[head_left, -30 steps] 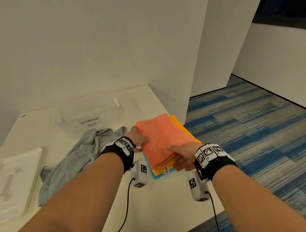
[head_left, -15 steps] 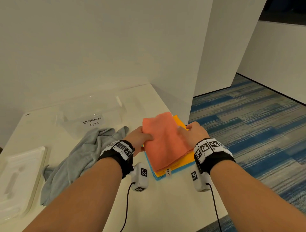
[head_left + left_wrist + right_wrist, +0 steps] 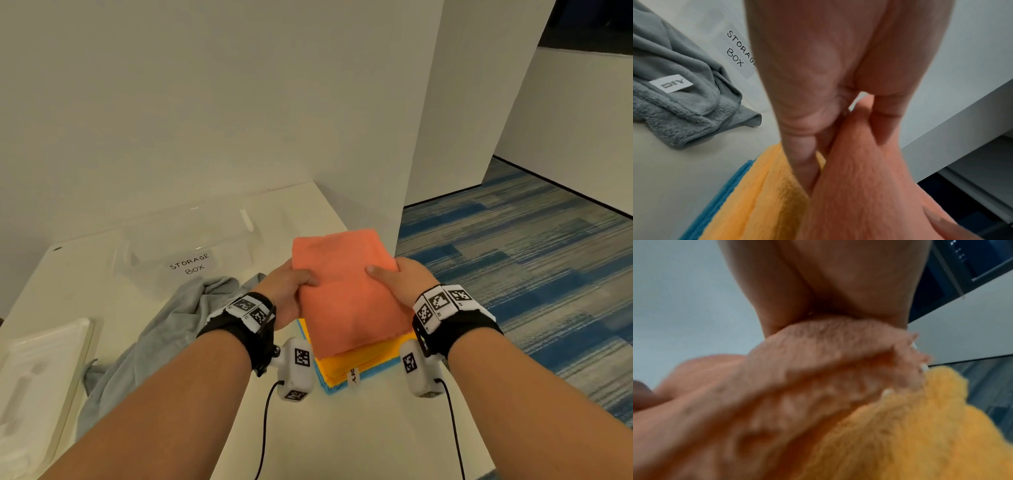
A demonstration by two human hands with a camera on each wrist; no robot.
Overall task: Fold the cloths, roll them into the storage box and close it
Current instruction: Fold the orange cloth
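A folded salmon cloth (image 3: 346, 291) is held a little above a stack of a yellow cloth (image 3: 359, 361) and a blue cloth (image 3: 330, 389) on the white table. My left hand (image 3: 291, 287) grips the salmon cloth's left edge, thumb on top. My right hand (image 3: 397, 279) grips its right edge the same way. The left wrist view shows my fingers under the salmon cloth (image 3: 869, 186) with the yellow cloth (image 3: 760, 194) below. In the right wrist view, the salmon cloth (image 3: 797, 394) lies over the yellow cloth (image 3: 910, 434). A clear storage box (image 3: 191, 246) stands open behind.
A crumpled grey cloth (image 3: 164, 329) lies left of the stack, in front of the box. The box's lid (image 3: 37, 387) rests at the table's left edge. A white wall panel (image 3: 394, 137) rises just right of the stack; carpeted floor (image 3: 531, 274) lies beyond the table's right edge.
Both hands moved from the cloth's near end to its sides and took hold of it. The salmon cloth turned straighter and lifted off the yellow one.
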